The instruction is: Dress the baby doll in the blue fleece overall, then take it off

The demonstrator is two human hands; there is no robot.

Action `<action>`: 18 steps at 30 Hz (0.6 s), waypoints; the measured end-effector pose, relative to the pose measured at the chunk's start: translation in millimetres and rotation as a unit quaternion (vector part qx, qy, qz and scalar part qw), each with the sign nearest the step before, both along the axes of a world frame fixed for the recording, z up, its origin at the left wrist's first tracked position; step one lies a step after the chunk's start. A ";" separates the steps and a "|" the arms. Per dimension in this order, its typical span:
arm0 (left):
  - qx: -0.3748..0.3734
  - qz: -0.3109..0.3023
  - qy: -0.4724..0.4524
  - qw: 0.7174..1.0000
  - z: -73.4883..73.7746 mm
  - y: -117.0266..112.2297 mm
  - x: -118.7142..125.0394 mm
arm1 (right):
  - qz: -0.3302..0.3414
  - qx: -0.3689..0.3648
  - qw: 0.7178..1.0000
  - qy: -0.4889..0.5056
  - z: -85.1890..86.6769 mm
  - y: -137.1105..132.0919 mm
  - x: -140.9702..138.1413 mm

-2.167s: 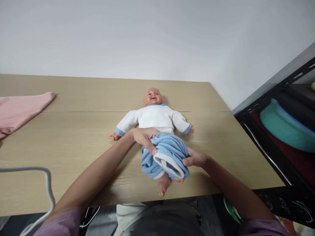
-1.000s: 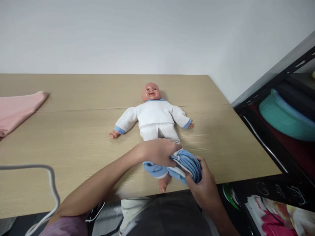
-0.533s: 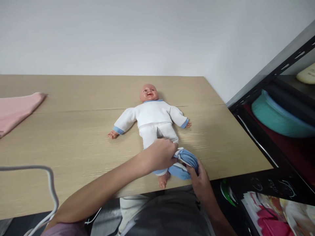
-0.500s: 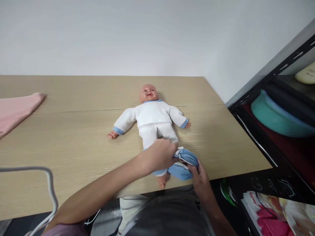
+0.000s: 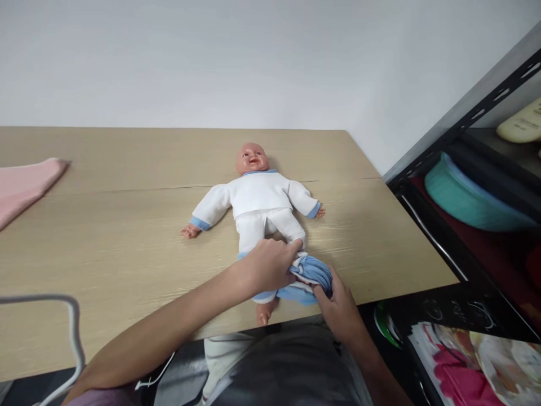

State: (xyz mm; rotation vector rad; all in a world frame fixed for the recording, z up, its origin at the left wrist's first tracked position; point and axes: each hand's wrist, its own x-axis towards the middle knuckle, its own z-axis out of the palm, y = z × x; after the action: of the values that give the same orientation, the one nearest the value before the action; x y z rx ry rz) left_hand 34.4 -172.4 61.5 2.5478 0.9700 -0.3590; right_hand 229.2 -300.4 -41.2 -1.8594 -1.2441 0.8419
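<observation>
A baby doll (image 5: 258, 192) lies on its back on the table, head toward the wall, in a white top and white bottoms with blue trim. Blue pants (image 5: 313, 270) with white edging are around its lower legs. One bare foot (image 5: 265, 311) sticks out of a cuff on the left. On the right, the other pant leg is gathered in folds around the doll's other foot, mostly hidden. My left hand (image 5: 274, 262) is closed on the upper edge of these folds, beside the doll's knee. My right hand (image 5: 338, 301) pinches the folds from the right, thumb below.
A pink cloth (image 5: 27, 189) lies at the table's left. A white cable or tube (image 5: 76, 327) curves at the lower left. To the right stands a black shelf with a teal basin (image 5: 473, 197) and a pale yellow bottle (image 5: 522, 124). Printed packets (image 5: 469, 361) lie low on the right.
The view has shifted slightly. Both hands still hold the gathered pant leg, and my left index finger now reaches further along the doll's knee. The doll's visible foot has moved slightly left.
</observation>
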 end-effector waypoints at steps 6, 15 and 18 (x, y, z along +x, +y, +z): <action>-0.117 -0.020 -0.133 0.984 -12.0 19.6 -10.4 | -0.018 0.037 0.992 0.116 -10.4 2.9 -3.8; -0.173 0.037 -0.250 0.952 -9.8 28.9 -15.6 | -0.049 0.118 0.970 0.208 -15.6 -1.5 -8.4; -0.181 0.053 -0.276 0.942 -12.2 30.8 -15.9 | -0.016 0.114 0.968 0.222 -15.1 8.1 -0.8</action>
State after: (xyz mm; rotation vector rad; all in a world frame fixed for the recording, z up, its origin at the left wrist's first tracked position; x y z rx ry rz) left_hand 18.5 -141.5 49.3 2.0715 0.7346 0.1933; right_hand 228.4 -292.3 -56.3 -1.4051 -0.9771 0.9874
